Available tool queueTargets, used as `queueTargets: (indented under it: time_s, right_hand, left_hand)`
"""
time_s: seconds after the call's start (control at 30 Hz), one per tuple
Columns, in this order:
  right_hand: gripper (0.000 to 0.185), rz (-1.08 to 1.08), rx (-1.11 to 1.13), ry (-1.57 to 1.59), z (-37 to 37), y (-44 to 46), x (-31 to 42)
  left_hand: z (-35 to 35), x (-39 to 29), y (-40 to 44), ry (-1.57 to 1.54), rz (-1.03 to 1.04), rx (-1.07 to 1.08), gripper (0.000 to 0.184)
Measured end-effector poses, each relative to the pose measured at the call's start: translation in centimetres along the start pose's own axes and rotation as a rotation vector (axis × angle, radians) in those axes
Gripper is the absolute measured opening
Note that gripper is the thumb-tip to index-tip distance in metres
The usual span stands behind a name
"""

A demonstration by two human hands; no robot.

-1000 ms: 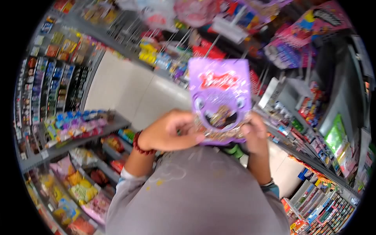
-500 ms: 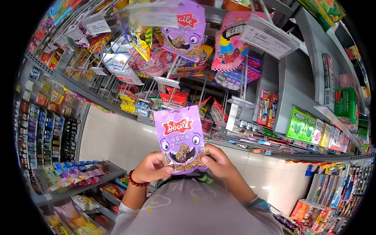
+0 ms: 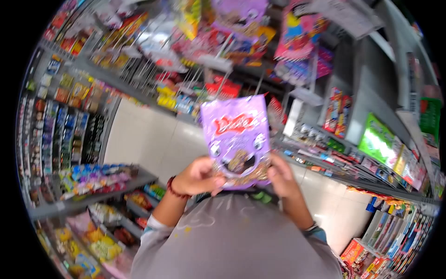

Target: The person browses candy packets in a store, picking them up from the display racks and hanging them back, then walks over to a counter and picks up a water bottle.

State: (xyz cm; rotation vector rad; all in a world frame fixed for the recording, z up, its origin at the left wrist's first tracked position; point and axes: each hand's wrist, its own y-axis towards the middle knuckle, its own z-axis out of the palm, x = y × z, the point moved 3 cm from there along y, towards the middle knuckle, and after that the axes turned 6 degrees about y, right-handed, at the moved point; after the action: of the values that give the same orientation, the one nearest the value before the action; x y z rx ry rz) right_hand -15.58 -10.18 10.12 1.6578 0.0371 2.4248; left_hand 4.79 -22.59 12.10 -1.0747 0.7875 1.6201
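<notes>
A purple candy bag [image 3: 237, 139] with a red label and a cartoon face stands upright in front of my chest. My left hand [image 3: 200, 177] grips its lower left corner, thumb across the front. On the lower right edge my right hand [image 3: 282, 176] is closed, with the thumb on the front and the other fingers partly behind. A dark red bead bracelet [image 3: 175, 188] circles my left wrist. The view is blurred by motion, so the small print cannot be read.
Ahead, hooks carry another purple candy bag [image 3: 239, 16] and a pink candy bag [image 3: 299, 30]. Green boxes [image 3: 374, 135] line a shelf at the right. A snack rack [image 3: 139, 179] stands at the lower left. Pale floor tiles [image 3: 139, 132] show between the shelves.
The candy bag is raised and looks larger, closer to the camera, still in both hands. The shelves have shifted right in view, and the picture is more blurred.
</notes>
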Motion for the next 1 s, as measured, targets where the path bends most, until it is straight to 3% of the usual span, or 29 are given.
queueTargets:
  time_s: [0.13,0.37,0.6,1.0]
  right_hand:
    - [0.039,0.017,0.056,0.1,0.0,0.2,0.4]
    - [0.039,0.028,0.051,0.063,-0.2,0.0,0.6]
    - [0.043,0.055,0.036,0.039,-0.4,-0.2,-0.1]
    - [0.041,0.068,0.043,0.011,-0.3,0.3,-1.1]
  left_hand:
    - [0.3,1.1,0.4,-0.06,0.071,0.036,0.023]
    - [1.0,1.2,0.9,-0.097,0.1,0.058,0.03]
    - [0.7,2.0,0.2,-0.097,0.049,-0.012,0.033]
    - [0.0,2.3,-0.5,-0.145,0.062,-0.032,0.026]
